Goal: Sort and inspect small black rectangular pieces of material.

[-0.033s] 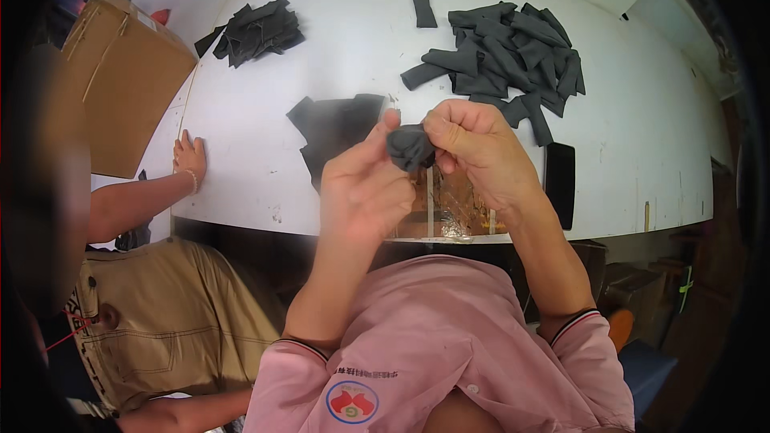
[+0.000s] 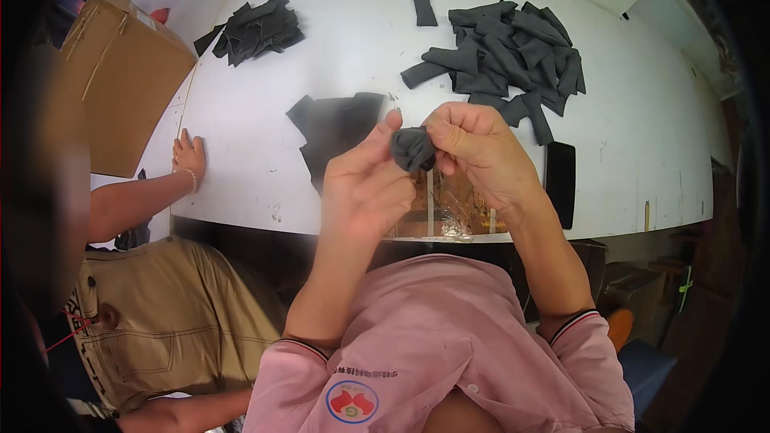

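A small bunched piece of dark grey fabric (image 2: 411, 149) is held up above the near edge of the white table. My right hand (image 2: 488, 156) pinches its right side between thumb and fingers. On its left side, my left hand (image 2: 365, 184) has the thumb pointing up and the fingers curled in against the cloth. Flat dark fabric pieces (image 2: 341, 124) lie just beyond my left hand. Past my right hand is a big heap of dark grey tube-like fabric pieces (image 2: 509, 56), with a single piece (image 2: 423, 8) lying apart from it.
A smaller pile of dark fabric (image 2: 257, 30) sits at the far left. Beside it stands a cardboard box (image 2: 120, 88). Another person's hand (image 2: 189, 162) rests on the table's left edge. A flat black rectangular object (image 2: 560, 184) and a taped brown patch (image 2: 457, 204) are near the front edge.
The bunched fabric has shifted very slightly to the right and turned a little between my fingers. Both hands keep nearly the same place.
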A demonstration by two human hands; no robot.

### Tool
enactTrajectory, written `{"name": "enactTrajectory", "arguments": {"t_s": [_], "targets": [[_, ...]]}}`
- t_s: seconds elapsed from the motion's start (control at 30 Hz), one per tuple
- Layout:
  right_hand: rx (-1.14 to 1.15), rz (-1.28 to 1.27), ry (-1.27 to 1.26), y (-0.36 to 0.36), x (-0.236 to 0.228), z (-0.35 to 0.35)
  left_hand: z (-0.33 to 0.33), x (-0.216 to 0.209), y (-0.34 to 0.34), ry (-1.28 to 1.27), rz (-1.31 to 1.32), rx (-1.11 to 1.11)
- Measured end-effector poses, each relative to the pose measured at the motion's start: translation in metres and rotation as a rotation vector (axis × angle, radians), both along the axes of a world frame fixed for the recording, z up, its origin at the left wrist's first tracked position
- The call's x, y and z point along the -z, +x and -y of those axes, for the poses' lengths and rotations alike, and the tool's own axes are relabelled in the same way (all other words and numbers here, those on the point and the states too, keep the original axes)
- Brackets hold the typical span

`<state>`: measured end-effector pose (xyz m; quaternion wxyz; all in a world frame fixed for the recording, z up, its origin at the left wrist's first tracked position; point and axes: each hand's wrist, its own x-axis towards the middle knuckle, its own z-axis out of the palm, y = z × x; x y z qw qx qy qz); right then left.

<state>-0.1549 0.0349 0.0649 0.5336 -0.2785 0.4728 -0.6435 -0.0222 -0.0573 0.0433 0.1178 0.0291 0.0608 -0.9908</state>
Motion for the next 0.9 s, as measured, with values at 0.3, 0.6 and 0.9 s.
{"name": "enactTrajectory", "arguments": {"t_s": [0.3, 0.6, 0.9], "targets": [[0.058, -0.046, 0.069, 0.005, 0.012, 0.001, 0.005, -0.009, -0.001, 0.137, 0.156, 0.019], [-0.002, 0.019, 0.059, 0.002, 0.012, 0.008, 0.008, 0.003, -0.009, 0.428, 0.045, -0.021], [-0.003, 0.087, -0.003, 0.005, 0.02, -0.005, -0.014, 0.017, 0.01, -0.13, 0.065, 0.067]]}}
